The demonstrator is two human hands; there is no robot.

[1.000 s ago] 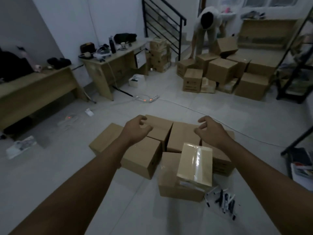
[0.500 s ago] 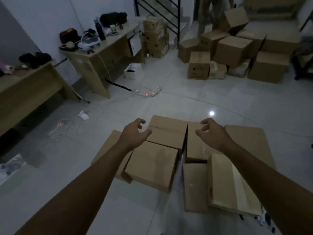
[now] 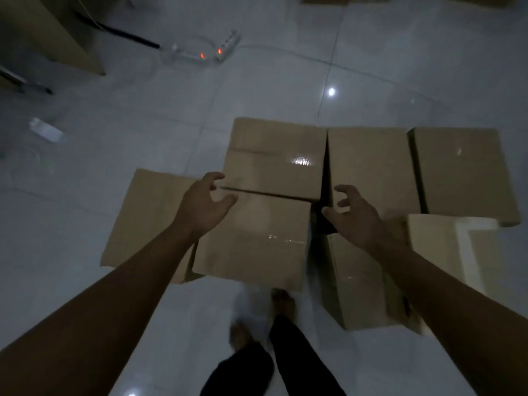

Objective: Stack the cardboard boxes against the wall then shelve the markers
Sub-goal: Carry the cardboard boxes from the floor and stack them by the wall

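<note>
A: Where are the hands?

B: Both bare arms reach forward and down. The left hand (image 3: 204, 201) hovers over the far left corner of the nearest brown cardboard box (image 3: 254, 238), fingers spread, its grip open and empty. The right hand (image 3: 353, 215) hangs over the dark gap beside that box, fingers curled loosely, also holding nothing.

A: And the boxes?

B: A cluster of closed brown cardboard boxes sits on the pale tiled floor (image 3: 285, 90). One box (image 3: 274, 158) lies just behind the nearest one, another (image 3: 371, 164) to its right, a further one (image 3: 463, 172) at far right. A flatter box (image 3: 145, 215) lies left. No markers are visible.

A: Anything else?

B: A white power strip (image 3: 205, 52) with red lights lies farther off.
</note>
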